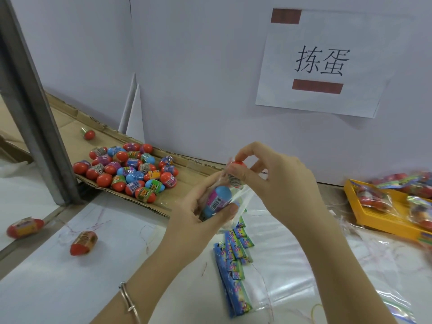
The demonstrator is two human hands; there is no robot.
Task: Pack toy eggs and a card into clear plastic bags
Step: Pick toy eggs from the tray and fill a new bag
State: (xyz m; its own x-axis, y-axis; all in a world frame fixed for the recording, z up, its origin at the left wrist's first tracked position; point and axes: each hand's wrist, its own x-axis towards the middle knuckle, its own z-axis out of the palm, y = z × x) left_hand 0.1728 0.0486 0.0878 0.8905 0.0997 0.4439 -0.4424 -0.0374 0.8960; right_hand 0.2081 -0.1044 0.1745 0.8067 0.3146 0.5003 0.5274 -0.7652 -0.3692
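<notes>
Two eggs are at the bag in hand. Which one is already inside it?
The blue egg, held through the clear bag by the left hand. The red-topped egg sits at the bag's mouth, pinched by the right hand.

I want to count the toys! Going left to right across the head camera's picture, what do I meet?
Far-left red plastic toy egg → heap of red and blue toy eggs on cardboard → clear plastic bag gripped by the left hand → yellow plastic tray of packed bags.

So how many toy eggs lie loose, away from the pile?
3 eggs: one up the cardboard behind the pile, one on the white tabletop, one farther left past the metal strip.
</notes>
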